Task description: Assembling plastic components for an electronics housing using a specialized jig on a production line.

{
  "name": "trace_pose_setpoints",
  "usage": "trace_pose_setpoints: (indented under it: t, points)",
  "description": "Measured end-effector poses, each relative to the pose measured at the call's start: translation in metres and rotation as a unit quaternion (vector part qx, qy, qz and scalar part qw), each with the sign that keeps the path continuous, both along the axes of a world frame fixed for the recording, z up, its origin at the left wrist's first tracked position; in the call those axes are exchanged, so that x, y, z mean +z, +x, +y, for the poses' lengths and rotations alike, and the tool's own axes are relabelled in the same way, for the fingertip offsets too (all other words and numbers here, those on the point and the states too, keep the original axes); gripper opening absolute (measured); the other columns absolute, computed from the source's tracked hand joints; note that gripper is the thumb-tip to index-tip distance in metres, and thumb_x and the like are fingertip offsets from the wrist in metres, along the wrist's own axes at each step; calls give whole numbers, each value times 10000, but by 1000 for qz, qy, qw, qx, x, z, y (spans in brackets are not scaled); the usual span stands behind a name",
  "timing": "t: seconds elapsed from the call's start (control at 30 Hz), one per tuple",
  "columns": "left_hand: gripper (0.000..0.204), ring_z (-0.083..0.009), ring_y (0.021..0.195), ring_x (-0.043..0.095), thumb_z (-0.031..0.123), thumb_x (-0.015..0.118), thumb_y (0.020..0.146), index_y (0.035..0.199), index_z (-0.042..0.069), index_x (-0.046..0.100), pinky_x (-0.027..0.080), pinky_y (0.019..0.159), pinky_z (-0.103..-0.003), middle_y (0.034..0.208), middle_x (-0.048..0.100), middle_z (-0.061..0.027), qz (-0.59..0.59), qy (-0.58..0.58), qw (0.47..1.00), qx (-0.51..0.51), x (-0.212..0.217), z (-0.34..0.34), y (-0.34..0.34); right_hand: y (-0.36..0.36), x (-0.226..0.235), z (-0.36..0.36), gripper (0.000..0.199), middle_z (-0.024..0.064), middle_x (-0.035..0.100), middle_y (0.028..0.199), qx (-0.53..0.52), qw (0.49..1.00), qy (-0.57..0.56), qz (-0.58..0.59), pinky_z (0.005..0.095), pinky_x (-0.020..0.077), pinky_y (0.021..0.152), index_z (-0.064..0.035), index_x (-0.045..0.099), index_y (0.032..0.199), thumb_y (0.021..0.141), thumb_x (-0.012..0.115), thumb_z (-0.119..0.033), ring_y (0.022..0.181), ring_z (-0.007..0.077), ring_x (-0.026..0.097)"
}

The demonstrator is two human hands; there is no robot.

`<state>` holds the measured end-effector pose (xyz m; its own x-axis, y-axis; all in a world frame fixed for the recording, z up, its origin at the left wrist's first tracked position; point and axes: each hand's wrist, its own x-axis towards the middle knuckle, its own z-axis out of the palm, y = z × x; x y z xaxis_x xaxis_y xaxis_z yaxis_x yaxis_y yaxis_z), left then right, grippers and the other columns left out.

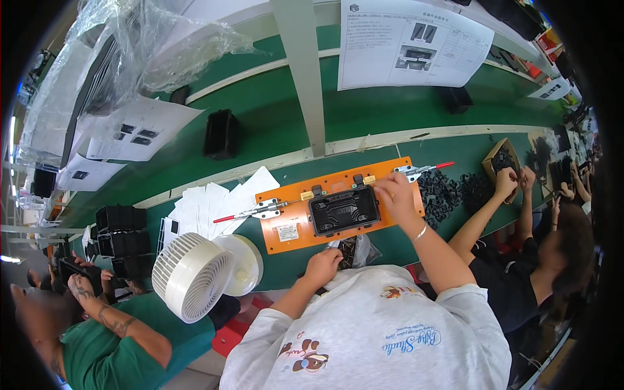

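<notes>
An orange fixture plate (279, 235) lies on the green bench in front of me, with a black plastic case (344, 213) seated in its middle. Two small black latch pieces (358, 181) stand along the case's far edge. My right hand (398, 198) is at the case's right end, its fingers pinched together; whatever they grip is too small to make out. Close to my body, my left hand (323, 268) is curled beside a clear plastic bag (365, 252) of small metal pins. Its fingertips are partly hidden, and so is anything in them.
Toggle clamps with red handles (437, 166) sit at both plate ends. Loose black parts (441, 195) are heaped to the right. A white fan (195, 276) and paper sheets (205, 211) are on the left. Co-workers sit on both sides, one reaching into a cardboard box (489, 162).
</notes>
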<state>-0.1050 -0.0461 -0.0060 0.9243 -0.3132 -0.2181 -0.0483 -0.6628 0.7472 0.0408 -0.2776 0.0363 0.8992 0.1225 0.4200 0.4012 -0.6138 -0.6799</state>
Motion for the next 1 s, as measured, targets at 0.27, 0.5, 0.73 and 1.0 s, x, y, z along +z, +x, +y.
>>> trace_pose_setpoints:
  t: [0.27, 0.5, 0.73, 1.0]
  points:
    - [73, -306, 760, 626, 117, 609, 809, 855, 61, 603, 505, 669, -374, 797, 634, -113, -11, -125, 989, 77, 21, 4, 18, 24, -31, -9, 145, -5, 591, 822, 35, 994, -96, -37, 357, 366, 734, -122, 696, 807, 669, 732, -103, 801, 190, 562]
    - [146, -293, 732, 623, 216, 645, 789, 801, 70, 638, 497, 634, -392, 806, 644, -107, -19, 9, 998, -56, 0, -12, 10, 24, -34, -7, 166, -5, 596, 864, 27, 996, -86, -20, 369, 344, 788, -140, 704, 868, 703, 708, -122, 848, 183, 558]
    - [103, -272, 692, 618, 149, 662, 773, 793, 60, 615, 491, 602, -377, 772, 625, -101, -80, -58, 995, -11, 4, -7, 11, 10, -25, -7, 322, 55, 591, 1006, 54, 982, -173, -53, 397, 353, 838, -87, 625, 1067, 746, 647, -72, 942, 239, 541]
    - [70, -302, 837, 550, 38, 642, 744, 746, 33, 572, 414, 742, -380, 856, 582, -121, -322, -83, 906, 262, 34, 31, 98, -24, -19, -28, 313, 84, 601, 1049, -34, 991, -119, -57, 377, 381, 852, -60, 612, 1051, 740, 624, -21, 980, 259, 552]
